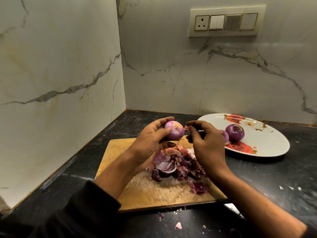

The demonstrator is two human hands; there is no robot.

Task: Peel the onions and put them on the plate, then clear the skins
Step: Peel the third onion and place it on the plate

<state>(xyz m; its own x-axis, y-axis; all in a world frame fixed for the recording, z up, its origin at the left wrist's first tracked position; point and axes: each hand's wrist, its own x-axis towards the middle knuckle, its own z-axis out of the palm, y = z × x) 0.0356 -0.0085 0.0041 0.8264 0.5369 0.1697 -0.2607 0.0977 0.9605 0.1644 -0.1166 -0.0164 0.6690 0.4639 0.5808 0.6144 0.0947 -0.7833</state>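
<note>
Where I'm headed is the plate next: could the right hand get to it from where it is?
Probably yes. The right hand hangs just left of the plate, with nothing between them, though its fingers pinch a skin strip on the onion that the left hand holds.

wooden cutting board (pixel 147 191) lies flat on the dark bench (pixel 277 179), near its corner. white marble-veined wall panels (pixel 60 66) meet behind the corner. cream switch plate (pixel 226 22), with one socket and three switches, is mounted on the rear wall.
</note>
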